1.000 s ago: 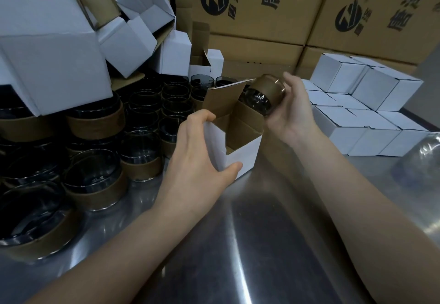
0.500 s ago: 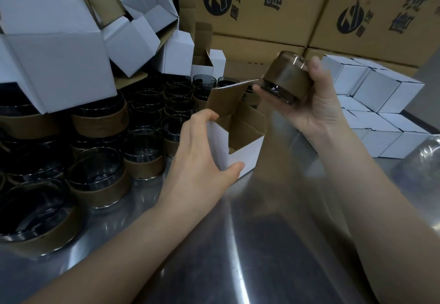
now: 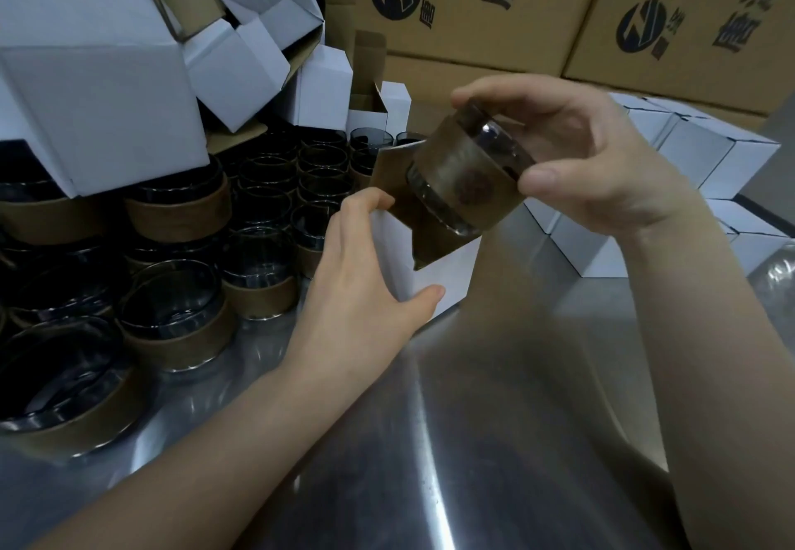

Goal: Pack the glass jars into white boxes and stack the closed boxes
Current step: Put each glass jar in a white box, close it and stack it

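My right hand [image 3: 589, 162] grips a glass jar [image 3: 469, 179] wrapped in a brown paper band, tilted with its bottom toward the mouth of an open white box [image 3: 434, 278]. The box stands on the steel table, its brown inner flaps up. My left hand [image 3: 365, 278] holds the box by its left side and near corner. The jar hangs just above the box opening, partly hiding it.
Several banded glass jars [image 3: 172, 317] crowd the left of the steel table [image 3: 494, 442]. Empty white boxes [image 3: 99, 89] are piled above them. Closed white boxes [image 3: 705, 153] are stacked at the right. Large brown cartons [image 3: 473, 7] line the back.
My right hand turned the jar and brought it down and left over the box opening. My left hand stayed on the box.
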`<action>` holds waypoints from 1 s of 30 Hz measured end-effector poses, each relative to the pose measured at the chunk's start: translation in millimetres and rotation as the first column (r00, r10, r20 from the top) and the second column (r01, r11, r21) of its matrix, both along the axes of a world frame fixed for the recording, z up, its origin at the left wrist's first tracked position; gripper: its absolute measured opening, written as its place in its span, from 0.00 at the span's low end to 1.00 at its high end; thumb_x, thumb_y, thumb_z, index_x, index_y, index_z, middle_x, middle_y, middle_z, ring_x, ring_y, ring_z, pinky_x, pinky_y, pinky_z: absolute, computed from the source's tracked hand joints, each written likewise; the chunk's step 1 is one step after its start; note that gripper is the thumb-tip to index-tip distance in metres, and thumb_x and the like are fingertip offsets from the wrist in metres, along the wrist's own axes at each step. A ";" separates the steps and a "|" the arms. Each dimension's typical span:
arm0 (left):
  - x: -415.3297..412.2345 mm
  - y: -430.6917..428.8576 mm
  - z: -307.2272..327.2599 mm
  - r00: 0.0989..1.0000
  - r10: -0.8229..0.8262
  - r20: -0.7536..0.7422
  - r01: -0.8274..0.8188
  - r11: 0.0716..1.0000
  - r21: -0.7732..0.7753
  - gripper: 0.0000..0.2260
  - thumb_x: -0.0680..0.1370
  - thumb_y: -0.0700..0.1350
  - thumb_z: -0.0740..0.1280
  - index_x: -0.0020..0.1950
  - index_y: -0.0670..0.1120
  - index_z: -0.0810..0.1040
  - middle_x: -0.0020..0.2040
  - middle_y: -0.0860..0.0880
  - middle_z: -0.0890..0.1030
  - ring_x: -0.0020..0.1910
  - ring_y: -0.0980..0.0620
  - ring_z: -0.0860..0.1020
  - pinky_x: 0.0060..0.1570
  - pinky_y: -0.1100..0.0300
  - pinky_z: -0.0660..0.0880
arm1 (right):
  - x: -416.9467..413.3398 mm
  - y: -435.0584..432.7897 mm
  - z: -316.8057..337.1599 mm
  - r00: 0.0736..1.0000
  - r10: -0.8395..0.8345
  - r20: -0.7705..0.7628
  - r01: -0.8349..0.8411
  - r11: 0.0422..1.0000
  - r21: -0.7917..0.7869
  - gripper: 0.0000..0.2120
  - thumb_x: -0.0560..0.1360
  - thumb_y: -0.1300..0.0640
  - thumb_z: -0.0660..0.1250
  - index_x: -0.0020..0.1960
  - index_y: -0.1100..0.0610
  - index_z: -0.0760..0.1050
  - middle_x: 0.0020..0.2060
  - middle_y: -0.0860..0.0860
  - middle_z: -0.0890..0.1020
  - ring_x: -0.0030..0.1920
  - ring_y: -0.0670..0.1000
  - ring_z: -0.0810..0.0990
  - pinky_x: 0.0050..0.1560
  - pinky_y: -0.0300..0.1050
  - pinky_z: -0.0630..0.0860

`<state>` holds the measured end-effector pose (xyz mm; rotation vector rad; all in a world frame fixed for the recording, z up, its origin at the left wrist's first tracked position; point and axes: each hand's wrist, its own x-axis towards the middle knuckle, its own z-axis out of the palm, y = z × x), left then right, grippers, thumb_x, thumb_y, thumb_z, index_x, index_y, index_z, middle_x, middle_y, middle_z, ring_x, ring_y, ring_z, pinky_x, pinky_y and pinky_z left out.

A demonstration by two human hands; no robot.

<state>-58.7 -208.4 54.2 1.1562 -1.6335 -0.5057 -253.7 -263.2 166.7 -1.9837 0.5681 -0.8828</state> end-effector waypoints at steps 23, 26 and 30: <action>1.1 -1.0 -0.2 0.998 -0.045 -0.048 0.048 0.998 0.046 0.36 0.65 0.48 0.79 0.59 0.66 0.58 0.58 0.61 0.69 0.59 0.57 0.73 0.51 0.62 0.74 | 0.7 4.7 13.0 0.917 -0.171 -0.360 0.157 0.985 -0.068 0.31 0.66 0.67 0.71 0.66 0.50 0.72 0.62 0.53 0.75 0.61 0.52 0.80 0.58 0.53 0.80; 1.0 -1.3 -0.2 0.998 -0.047 -0.051 0.049 0.998 0.045 0.36 0.64 0.48 0.79 0.58 0.66 0.58 0.57 0.63 0.69 0.57 0.58 0.73 0.50 0.64 0.73 | 1.3 6.3 15.7 0.915 -0.178 -0.363 0.179 0.983 -0.029 0.28 0.64 0.68 0.71 0.62 0.52 0.72 0.60 0.52 0.76 0.59 0.51 0.81 0.56 0.54 0.81; 0.2 -1.3 -1.5 0.997 -0.048 -0.062 0.052 0.997 0.053 0.36 0.65 0.46 0.79 0.60 0.65 0.58 0.60 0.59 0.71 0.59 0.55 0.75 0.52 0.59 0.76 | 4.0 10.6 19.5 0.878 -0.188 -0.441 0.186 0.981 -0.050 0.28 0.63 0.67 0.71 0.60 0.50 0.73 0.59 0.51 0.77 0.58 0.52 0.82 0.54 0.57 0.81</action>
